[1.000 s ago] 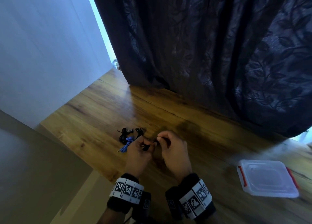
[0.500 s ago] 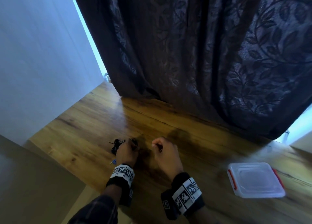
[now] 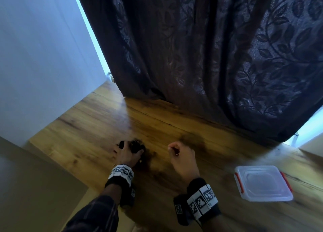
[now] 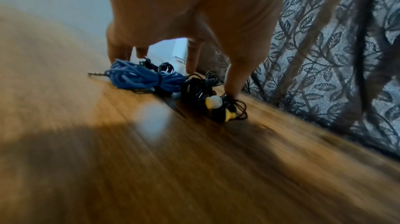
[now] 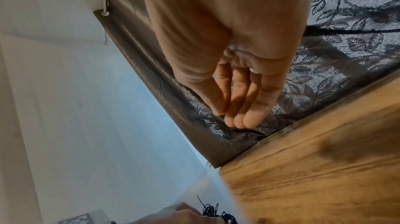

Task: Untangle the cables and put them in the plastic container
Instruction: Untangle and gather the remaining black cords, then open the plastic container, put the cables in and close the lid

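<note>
Our left hand [image 3: 126, 154] arches downward, fingertips [image 4: 232, 89] planted. Our right hand [image 3: 181, 155] hovers apart from it with fingers [image 5: 253, 118] pressed together against the thumb. Both wrists wear black bands with printed markers.

In the head view, the left hand [image 3: 126, 154] hides most cables [image 3: 135, 146].
</note>
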Demonstrator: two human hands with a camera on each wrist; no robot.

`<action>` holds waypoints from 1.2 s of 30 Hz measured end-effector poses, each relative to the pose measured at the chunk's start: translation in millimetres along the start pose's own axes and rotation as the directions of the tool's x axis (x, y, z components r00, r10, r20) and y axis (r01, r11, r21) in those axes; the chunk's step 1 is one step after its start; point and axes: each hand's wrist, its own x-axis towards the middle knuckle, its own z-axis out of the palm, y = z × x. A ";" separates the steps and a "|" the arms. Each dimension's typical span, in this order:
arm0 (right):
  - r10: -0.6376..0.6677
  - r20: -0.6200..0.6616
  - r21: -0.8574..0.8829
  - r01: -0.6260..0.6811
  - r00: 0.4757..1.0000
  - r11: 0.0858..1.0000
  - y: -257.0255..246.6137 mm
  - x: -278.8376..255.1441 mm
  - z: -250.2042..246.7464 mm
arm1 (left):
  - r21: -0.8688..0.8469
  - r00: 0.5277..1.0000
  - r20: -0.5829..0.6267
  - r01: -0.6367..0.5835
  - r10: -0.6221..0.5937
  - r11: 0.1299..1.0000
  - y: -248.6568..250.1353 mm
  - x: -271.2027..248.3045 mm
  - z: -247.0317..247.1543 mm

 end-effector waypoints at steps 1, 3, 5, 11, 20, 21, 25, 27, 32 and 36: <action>0.002 -0.005 0.004 -0.002 1.000 1.000 1.3 0.5 -0.5 | 0.028 1.000 0.010 -0.010 0.010 1.000 0.5 0.7 0.8; 0.018 -0.008 0.012 -0.017 1.000 1.000 4.2 -0.1 -1.1 | 0.096 1.000 0.010 -0.015 0.014 0.995 3.9 -4.4 3.8; 0.042 0.001 0.010 -0.042 0.999 0.999 8.6 -0.6 -2.7 | 0.117 0.999 -0.004 -0.035 0.035 0.992 8.9 -9.5 6.4; 0.111 -0.016 -0.059 -0.112 0.994 0.992 29.8 -6.1 -22.9 | 0.071 0.987 0.003 -0.159 0.159 0.985 22.8 -25.2 34.1; 0.479 -0.572 -0.289 -0.710 0.666 0.642 114.8 -33.7 -88.2 | 0.105 0.960 -0.002 -0.279 0.281 0.955 43.5 -44.6 59.5; 0.520 -0.571 -0.263 -0.742 0.635 0.617 122.6 -40.0 -93.4 | 0.092 0.960 -0.011 -0.277 0.279 0.957 43.0 -43.7 58.5; 0.606 -0.539 -0.220 -0.792 0.586 0.570 145.5 -58.1 -96.8 | 0.074 0.956 -0.075 -0.278 0.284 0.958 43.3 -45.2 51.3; 0.610 -0.528 -0.216 -0.788 0.591 0.577 150.8 -59.6 -92.3 | 0.054 0.955 -0.104 -0.272 0.276 0.961 43.9 -49.5 47.4; 0.448 -0.427 -0.446 -0.614 0.786 0.652 158.5 -47.7 -70.4 | 0.041 0.911 -0.233 -0.340 0.340 0.940 45.3 -62.2 41.8; 0.201 -0.057 -0.596 -0.195 0.978 0.779 123.7 -34.2 -42.2 | -0.196 0.868 -0.135 -0.496 0.478 0.846 48.1 -65.1 48.0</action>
